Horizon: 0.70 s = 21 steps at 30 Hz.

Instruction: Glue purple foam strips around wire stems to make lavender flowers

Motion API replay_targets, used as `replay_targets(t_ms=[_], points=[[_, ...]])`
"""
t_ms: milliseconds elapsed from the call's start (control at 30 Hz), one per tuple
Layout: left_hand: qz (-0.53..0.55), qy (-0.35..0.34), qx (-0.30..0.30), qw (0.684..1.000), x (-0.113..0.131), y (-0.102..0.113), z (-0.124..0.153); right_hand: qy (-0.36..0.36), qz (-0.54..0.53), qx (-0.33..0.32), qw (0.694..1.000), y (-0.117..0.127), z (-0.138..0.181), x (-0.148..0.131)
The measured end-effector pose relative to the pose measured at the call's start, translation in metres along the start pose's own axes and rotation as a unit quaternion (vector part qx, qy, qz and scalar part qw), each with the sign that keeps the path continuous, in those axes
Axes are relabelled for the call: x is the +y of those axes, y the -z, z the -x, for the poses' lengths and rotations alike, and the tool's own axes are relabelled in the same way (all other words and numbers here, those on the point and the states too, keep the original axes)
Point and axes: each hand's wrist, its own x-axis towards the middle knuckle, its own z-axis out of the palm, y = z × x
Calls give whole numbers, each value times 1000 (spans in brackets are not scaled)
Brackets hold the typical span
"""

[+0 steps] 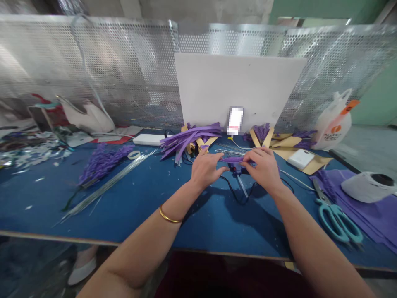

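Observation:
A narrow purple strip [233, 159] stretches between my two hands above the blue table. My left hand [205, 167], gold bangle on the wrist, is at the strip's left end, fingers bent around it and thumb a little apart. At the other end, my right hand [262, 165] pinches the strip between thumb and fingers. Just below lies what looks like a glue gun, its pale glue stick [242, 186] pointing toward me; the hands partly hide its body. Beyond my left hand, a bunch of loose purple strips [192, 136] rests on wrapped purple flowers.
Lavender-like stems [104, 163] and thin wires [114, 182] lie left. Teal-handled scissors [339, 221], purple sheets [369, 215] and a white cone spool [367, 186] sit right. A lit phone [235, 120] leans on a white board [238, 82]. Black cable loops under my hands.

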Motion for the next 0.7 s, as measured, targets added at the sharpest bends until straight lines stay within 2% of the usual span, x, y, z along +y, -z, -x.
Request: replay_targets(t_ms=[133, 233, 400, 533, 700], points=[[15, 51, -58, 997, -6, -2, 0, 22, -10, -12, 1000, -1, 0, 1], [63, 64, -76, 993, -8, -2, -1, 13, -23, -20, 999, 1, -1, 4], [127, 96, -74, 984, -5, -3, -2, -8, -38, -25, 999, 0, -1, 5], [117, 113, -74, 984, 0, -3, -2, -29, -36, -18, 999, -3, 0, 5], [106, 118, -45, 986, 5, -3, 0, -34, -33, -14, 999, -5, 0, 4]])
